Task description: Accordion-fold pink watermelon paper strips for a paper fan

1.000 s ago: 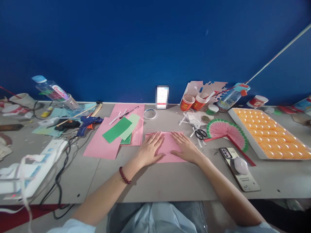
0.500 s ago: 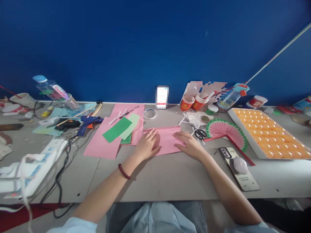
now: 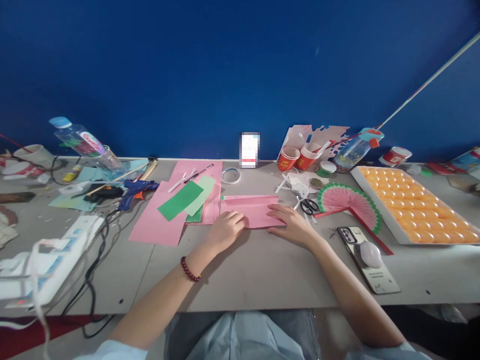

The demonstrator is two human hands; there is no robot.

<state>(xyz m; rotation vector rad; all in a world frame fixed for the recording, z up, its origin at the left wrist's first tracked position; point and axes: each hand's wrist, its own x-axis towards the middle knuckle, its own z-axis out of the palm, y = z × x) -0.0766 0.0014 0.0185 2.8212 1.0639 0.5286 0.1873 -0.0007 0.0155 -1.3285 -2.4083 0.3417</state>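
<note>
A sheet of pink paper (image 3: 258,212) lies on the table in front of me, with a narrow strip creased along its far edge. My left hand (image 3: 227,230) is closed at the paper's near left corner, fingers bent over it and thumb hidden. At the right end, my right hand (image 3: 290,224) has its fingers on top of the paper and its thumb at the near edge, holding it. The near edge looks bent up a little between both hands. Black-handled scissors (image 3: 309,206) lie just beyond my right hand.
Left are pink sheets (image 3: 155,220), a green paper piece (image 3: 180,201), a blue glue gun (image 3: 137,190) and a power strip (image 3: 71,260). A tape roll (image 3: 231,175) lies behind. Right are a paper fan (image 3: 347,202), a phone (image 3: 369,270), paper cups (image 3: 288,159) and an orange-filled tray (image 3: 416,207).
My left hand has slid toward me from the paper's upper left, and its fingers have curled. The paper's near edge has come up, and its far creased strip now shows.
</note>
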